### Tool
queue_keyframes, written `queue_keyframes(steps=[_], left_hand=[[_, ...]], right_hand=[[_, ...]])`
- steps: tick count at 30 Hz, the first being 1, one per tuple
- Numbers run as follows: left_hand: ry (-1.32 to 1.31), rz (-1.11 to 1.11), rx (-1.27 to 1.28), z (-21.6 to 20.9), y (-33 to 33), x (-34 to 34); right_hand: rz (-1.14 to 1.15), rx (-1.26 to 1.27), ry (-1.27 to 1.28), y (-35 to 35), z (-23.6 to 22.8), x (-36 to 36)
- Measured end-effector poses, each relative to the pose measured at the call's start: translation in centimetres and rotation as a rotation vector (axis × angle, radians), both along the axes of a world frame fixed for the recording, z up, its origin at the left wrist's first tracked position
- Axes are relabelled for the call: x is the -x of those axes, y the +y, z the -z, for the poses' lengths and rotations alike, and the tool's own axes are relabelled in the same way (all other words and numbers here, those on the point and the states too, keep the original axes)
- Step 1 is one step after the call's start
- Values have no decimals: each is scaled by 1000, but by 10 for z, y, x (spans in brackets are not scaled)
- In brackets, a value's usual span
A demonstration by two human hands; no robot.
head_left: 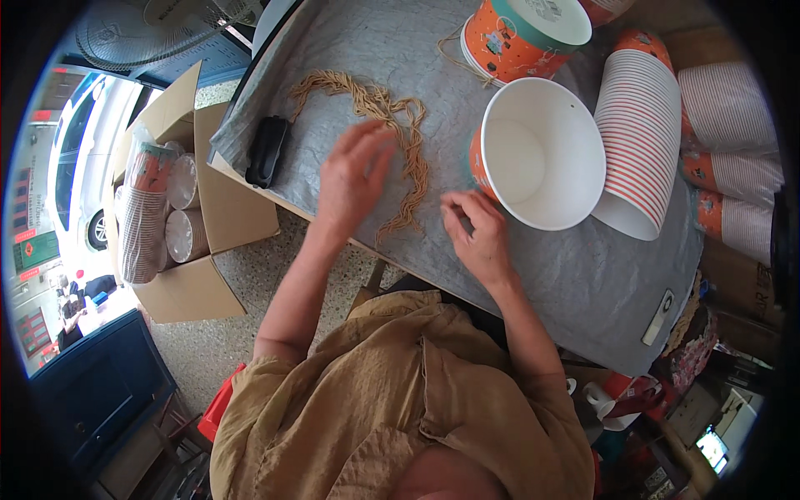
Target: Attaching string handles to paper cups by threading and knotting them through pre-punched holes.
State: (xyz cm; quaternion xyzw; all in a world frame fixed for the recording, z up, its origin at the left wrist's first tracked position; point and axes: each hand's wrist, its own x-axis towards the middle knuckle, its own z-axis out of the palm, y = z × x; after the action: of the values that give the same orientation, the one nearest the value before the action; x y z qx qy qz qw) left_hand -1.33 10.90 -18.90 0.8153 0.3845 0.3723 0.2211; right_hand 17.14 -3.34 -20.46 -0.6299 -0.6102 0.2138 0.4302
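My left hand (354,177) hovers over the table beside a tangled bundle of tan cords (412,158), slightly blurred, its fingers loosely bent and apart, with nothing visible in it. Close to the near-left side of a large paper bucket (546,154), my right hand (479,236) has thumb and forefinger brought together in a pinch. Whatever lies between those fingertips is too small to make out. White inside and orange outside, the bucket tilts with its mouth toward me; a small hole shows near its rim. Behind it lies another orange bucket (521,46) with a green band and a cord handle (454,54).
A long nested stack of paper buckets (637,133) lies at the right, with wrapped stacks (729,108) beyond. On the grey table cover (550,275) are a black tray (268,152) and a pale flat tool (658,317). An open carton (242,221) of wrapped cups stands left.
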Motion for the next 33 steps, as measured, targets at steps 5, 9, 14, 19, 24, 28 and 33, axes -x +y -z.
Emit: queue_keyframes(steps=[5, 9, 14, 19, 24, 28, 33], left_hand=[[-3, -73, -59, 9, 44, -3], [-79, -123, -1, 13, 37, -6], [198, 26, -131, 29, 15, -22], [373, 47, -102, 39, 18, -22], [456, 26, -207, 38, 21, -16], [522, 81, -172, 41, 31, -11], [541, 134, -190, 44, 56, -12]], right_hand=[[72, 68, 63, 32, 7, 9], [166, -25, 139, 73, 19, 18], [210, 60, -62, 115, 20, 17], [222, 119, -110, 114, 29, 11], [113, -100, 163, 76, 32, 7], [4, 171, 1090, 14, -3, 0], [172, 306, 1123, -77, -8, -52]])
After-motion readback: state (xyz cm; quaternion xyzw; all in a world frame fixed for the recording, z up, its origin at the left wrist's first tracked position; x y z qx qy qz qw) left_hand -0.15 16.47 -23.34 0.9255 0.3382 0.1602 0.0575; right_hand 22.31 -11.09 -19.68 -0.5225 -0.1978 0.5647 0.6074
